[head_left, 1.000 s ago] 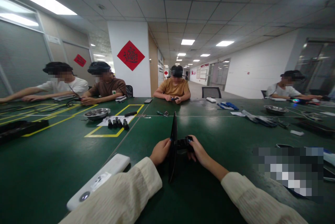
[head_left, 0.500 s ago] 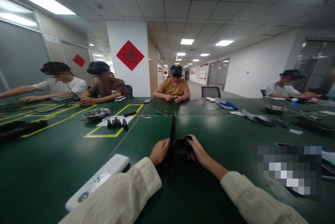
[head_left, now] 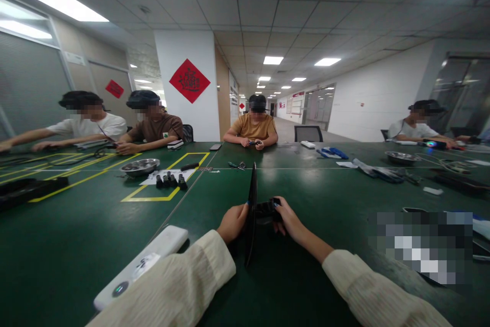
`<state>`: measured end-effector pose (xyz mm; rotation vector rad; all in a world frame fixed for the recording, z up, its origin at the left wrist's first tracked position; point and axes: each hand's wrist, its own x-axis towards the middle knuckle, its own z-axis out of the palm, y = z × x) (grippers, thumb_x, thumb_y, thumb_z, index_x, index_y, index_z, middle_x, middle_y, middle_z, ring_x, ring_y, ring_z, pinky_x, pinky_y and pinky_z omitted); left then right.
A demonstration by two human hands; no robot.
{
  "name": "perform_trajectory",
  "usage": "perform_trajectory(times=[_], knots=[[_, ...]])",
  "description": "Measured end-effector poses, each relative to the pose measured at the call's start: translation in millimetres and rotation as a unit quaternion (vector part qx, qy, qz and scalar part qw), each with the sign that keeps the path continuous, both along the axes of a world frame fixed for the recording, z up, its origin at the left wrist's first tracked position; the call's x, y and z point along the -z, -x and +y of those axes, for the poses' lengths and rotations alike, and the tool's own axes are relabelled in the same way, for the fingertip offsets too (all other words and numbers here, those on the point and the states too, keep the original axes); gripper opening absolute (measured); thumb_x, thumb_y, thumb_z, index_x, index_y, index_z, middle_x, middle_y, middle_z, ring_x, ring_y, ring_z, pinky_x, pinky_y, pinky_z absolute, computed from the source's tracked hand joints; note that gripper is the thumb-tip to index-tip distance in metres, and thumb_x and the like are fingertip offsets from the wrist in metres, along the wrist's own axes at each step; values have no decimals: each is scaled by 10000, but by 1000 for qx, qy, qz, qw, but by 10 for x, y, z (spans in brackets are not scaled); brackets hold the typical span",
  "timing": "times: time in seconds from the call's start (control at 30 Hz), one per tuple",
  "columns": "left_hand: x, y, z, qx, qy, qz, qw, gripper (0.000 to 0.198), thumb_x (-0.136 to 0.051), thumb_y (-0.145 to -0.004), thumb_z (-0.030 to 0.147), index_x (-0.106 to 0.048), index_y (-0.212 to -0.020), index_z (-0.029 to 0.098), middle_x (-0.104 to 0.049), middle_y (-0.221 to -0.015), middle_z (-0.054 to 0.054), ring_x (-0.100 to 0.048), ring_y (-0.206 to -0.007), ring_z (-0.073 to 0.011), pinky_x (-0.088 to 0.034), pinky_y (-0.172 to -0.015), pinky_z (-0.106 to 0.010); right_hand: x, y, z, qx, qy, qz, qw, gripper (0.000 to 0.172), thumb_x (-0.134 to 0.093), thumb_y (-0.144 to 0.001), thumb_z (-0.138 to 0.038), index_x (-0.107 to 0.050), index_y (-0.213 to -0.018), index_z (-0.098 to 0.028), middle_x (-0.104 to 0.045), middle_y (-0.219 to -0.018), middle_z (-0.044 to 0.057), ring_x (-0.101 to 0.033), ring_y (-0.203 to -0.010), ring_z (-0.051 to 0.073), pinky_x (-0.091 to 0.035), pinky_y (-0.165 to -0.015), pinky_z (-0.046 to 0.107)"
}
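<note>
A thin black panel (head_left: pixel 251 230) stands nearly edge-on in front of me above the green table. My left hand (head_left: pixel 233 222) grips it from the left, and some of the fingers are hidden behind it. On the panel's right side a dark black bracket-like part (head_left: pixel 265 210) juts out; its exact kind I cannot make out. The fingers of my right hand (head_left: pixel 285 217) are closed around the outer end of that part. Left of my left forearm lies a long white device (head_left: pixel 168 243) with a round dark window and a label.
On the green table (head_left: pixel 214 194) lie a metal bowl (head_left: pixel 140 166), several short black cylinders (head_left: pixel 172 181), pliers (head_left: pixel 239 165), gloves (head_left: pixel 377 171) and a second bowl (head_left: pixel 401 157). A blurred-out object (head_left: pixel 424 250) is at right. Several people sit around the table.
My hands, the panel and the bracket-like part stay practically where they were. A small greenish light now shows in the white device's round window. The view has shifted very slightly.
</note>
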<state>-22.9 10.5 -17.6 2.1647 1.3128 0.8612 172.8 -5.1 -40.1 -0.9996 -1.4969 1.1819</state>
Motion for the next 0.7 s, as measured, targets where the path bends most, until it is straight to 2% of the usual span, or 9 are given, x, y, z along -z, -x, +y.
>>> perform_trajectory(times=[0.27, 0.4, 0.5, 0.57, 0.7], knots=[[23, 31, 3, 9, -2, -3, 1000, 497, -210, -866, 445, -556, -659, 155, -631, -713, -80, -569, -704, -205, -431, -671, -291, 18, -11, 16, -12, 3, -1, 1000, 478, -351, -824, -571, -338, -1108, -187, -540, -496, -61, -473, -334, 96, -254, -285, 150], [42, 54, 10, 27, -13, 7, 1000, 473, -216, -867, 412, -552, -648, 161, -623, -686, -66, -552, -679, -191, -420, -665, -289, 56, -70, 4, -56, -23, 13, 998, 527, -363, -816, -602, -282, -1138, -193, -557, -543, -60, -451, -337, 84, -261, -299, 151], [44, 60, 7, 8, -47, 25, 999, 439, -282, -849, 408, -556, -596, 176, -611, -640, -70, -546, -673, -202, -398, -649, -293, 73, -98, 4, -78, -49, 9, 996, 595, -476, -776, -582, -243, -1166, -199, -589, -586, -50, -419, -328, 66, -279, -319, 159], [56, 59, 4, 9, -56, 23, 998, 414, -332, -832, 413, -558, -568, 189, -594, -590, -62, -541, -653, -202, -386, -643, -292, 51, -92, 3, -55, -55, 17, 997, 637, -559, -730, -555, -254, -1164, -201, -581, -582, -56, -421, -334, 67, -295, -324, 165], [154, 40, 11, 51, -25, -31, 998, 378, -423, -802, 420, -530, -514, 200, -577, -534, -40, -529, -598, -187, -384, -642, -291, -79, -41, -43, 26, -53, 45, 997, 619, -608, -684, -536, -337, -1126, -198, -503, -530, -81, -442, -354, 81, -312, -315, 174]])
